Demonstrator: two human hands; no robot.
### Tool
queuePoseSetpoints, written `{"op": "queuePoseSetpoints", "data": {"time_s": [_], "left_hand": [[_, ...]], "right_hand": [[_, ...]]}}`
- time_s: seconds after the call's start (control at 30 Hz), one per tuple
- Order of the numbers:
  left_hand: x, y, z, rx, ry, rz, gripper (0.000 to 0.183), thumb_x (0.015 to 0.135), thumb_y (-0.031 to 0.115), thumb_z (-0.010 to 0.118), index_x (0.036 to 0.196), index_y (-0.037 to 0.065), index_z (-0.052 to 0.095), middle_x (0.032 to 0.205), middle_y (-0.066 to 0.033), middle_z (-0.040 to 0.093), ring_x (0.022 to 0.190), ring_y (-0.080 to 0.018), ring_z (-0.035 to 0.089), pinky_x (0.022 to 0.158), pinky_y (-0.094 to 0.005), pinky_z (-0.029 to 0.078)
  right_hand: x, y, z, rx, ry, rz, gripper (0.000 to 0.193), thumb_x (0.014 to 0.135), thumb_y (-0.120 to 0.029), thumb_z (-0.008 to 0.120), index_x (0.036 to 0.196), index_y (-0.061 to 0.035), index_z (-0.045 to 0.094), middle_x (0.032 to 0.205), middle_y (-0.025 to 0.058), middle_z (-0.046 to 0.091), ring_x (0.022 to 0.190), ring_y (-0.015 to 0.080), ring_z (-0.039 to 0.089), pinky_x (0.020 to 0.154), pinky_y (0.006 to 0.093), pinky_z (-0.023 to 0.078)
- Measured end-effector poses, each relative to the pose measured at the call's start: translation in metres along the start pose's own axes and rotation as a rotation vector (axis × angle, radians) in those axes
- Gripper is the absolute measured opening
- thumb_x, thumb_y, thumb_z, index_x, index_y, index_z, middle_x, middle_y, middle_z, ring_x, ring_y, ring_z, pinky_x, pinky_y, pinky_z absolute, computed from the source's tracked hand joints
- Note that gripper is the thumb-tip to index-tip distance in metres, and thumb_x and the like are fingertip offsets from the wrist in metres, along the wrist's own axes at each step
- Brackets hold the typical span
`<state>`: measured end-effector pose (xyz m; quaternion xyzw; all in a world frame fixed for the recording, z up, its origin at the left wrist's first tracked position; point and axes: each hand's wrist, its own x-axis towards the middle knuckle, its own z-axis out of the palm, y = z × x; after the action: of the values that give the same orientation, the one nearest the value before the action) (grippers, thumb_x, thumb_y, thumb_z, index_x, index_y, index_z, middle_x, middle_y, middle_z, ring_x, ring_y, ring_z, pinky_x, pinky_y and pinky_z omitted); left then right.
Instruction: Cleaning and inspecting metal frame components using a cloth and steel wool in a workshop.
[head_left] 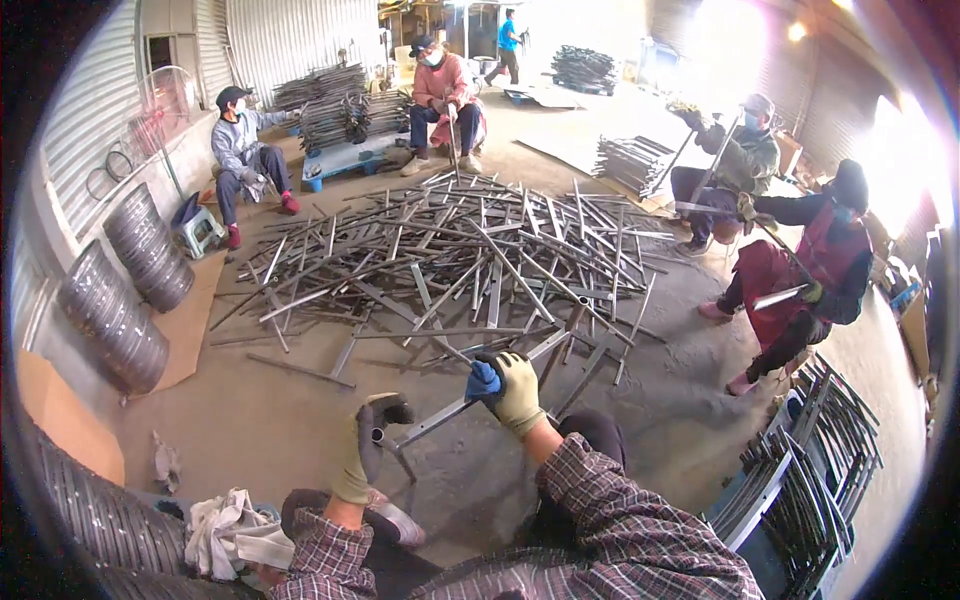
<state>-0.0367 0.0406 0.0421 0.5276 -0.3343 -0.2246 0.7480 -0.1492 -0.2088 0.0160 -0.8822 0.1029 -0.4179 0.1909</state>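
Note:
My left hand (362,448), in a cream glove with dark fingertips, is curled round the round tube end of a metal frame piece (432,420). The flat bar of this piece slants up and away to the right, in front of my knees. My right hand (517,392), gloved likewise, is closed on a blue cloth (482,381) pressed against the bar. Just beyond lies a big loose pile of metal frame pieces (470,262), bars and tubes crossing at all angles. The far end of the held piece overlaps the pile in view.
Stacked frame pieces (800,465) stand at my near right. Ribbed dark cylinders (112,315) line the left wall, and a whitish rag (235,535) lies at near left. Several people sit around the pile; one at right (820,250) holds metal pieces. Bundles (345,115) rest on a blue pallet (350,158).

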Motion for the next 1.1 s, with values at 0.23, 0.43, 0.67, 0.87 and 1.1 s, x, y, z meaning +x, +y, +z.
{"op": "queuePoseSetpoints", "data": {"time_s": [0.23, 0.43, 0.67, 0.87, 1.1], "left_hand": [[-0.001, 0.006, 0.004, 0.322, -0.047, 0.151, 0.039, 0.099, 0.036, 0.046, 0.109, 0.002, 0.062, 0.102, -0.0067, 0.065, 0.094, -0.0161, 0.062, 0.083, -0.0303, 0.049], [-0.001, 0.016, 0.027, 0.402, 0.139, 0.318, 0.025, 0.092, 0.010, 0.050, 0.112, 0.000, 0.060, 0.106, -0.0065, 0.063, 0.097, -0.0177, 0.060, 0.089, -0.0308, 0.046], [0.000, 0.018, 0.036, 0.483, 0.236, 0.275, 0.034, 0.080, -0.009, 0.044, 0.109, -0.002, 0.060, 0.106, -0.0086, 0.063, 0.098, -0.0188, 0.060, 0.091, -0.0315, 0.046], [0.000, 0.014, 0.033, 0.461, 0.253, 0.320, 0.032, 0.080, -0.010, 0.043, 0.107, -0.003, 0.060, 0.105, -0.0092, 0.063, 0.096, -0.0193, 0.061, 0.089, -0.0308, 0.048], [-0.002, 0.025, 0.038, 0.485, 0.198, 0.309, 0.032, 0.080, -0.013, 0.043, 0.106, -0.003, 0.059, 0.104, -0.0089, 0.061, 0.095, -0.0180, 0.061, 0.088, -0.0287, 0.048]], "right_hand": [[0.002, 0.000, 0.005, -0.020, 0.015, 0.004, 0.041, 0.065, -0.021, 0.072, 0.103, -0.0089, 0.063, 0.093, 0.0109, 0.063, 0.091, 0.0324, 0.059, 0.082, 0.0408, 0.046], [0.004, 0.002, 0.004, -0.005, 0.010, 0.007, 0.041, 0.066, -0.022, 0.071, 0.104, -0.0095, 0.063, 0.094, 0.0100, 0.063, 0.091, 0.0315, 0.059, 0.083, 0.0409, 0.045], [0.008, -0.003, -0.001, 0.023, -0.015, 0.067, 0.035, 0.067, -0.023, 0.071, 0.100, -0.0102, 0.065, 0.092, 0.0098, 0.065, 0.090, 0.0307, 0.061, 0.081, 0.0411, 0.046], [0.014, -0.013, -0.006, 0.033, -0.084, 0.003, 0.033, 0.067, -0.022, 0.072, 0.097, -0.0105, 0.066, 0.095, 0.0090, 0.066, 0.090, 0.0315, 0.061, 0.085, 0.0401, 0.047], [0.004, -0.008, 0.003, -0.012, 0.041, 0.040, 0.028, 0.068, -0.019, 0.068, 0.093, -0.0079, 0.066, 0.090, 0.0123, 0.065, 0.089, 0.0341, 0.060, 0.082, 0.0416, 0.047]]}}
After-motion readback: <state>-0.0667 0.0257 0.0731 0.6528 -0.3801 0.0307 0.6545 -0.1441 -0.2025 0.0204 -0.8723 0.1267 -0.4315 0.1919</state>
